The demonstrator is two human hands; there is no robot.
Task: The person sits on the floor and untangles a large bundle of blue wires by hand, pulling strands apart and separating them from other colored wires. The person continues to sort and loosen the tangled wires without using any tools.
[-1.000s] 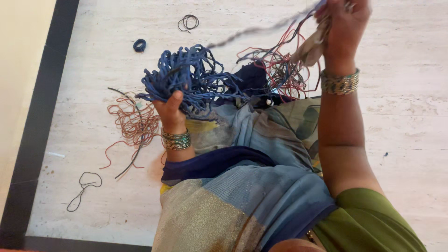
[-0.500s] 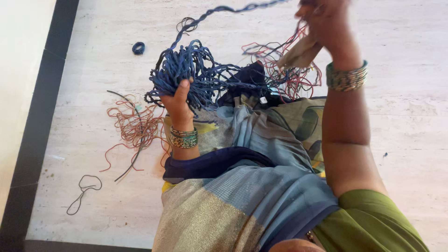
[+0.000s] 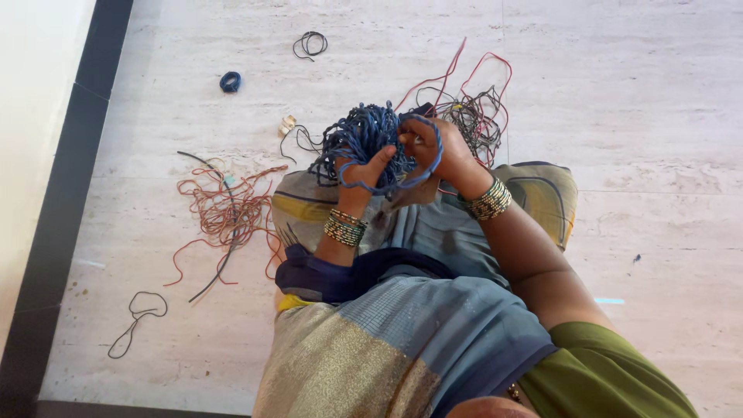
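Blue cord bundle: held over the lap, above the blue-grey cloth, between both hands; one strand loops from hand to hand.
Left hand: closed around the lower part of the bundle, thumb up, loop across the palm side.
Right hand: closed on the loop and the bundle's right edge, fingers curled in.
Handling: likely light, soft and limp; sags without support; strands snag on each other; no fragility apparent.
Where to grip: best around the gathered middle for the mass, or pinched on a single free strand for pulling out.
Red and dark wires: on the floor just beyond the right hand, tangled; probably stiffer and springier than the cord.
Orange cord tangle: on the marble floor, left of the knee, well apart from the hands.
Small blue coil: farther off on the floor.
Hidden: fingertips of both hands buried in the strands; cord ends not traceable; bundle's far side out of sight.
Unclear: small pale object near the bundle, kind not identifiable.
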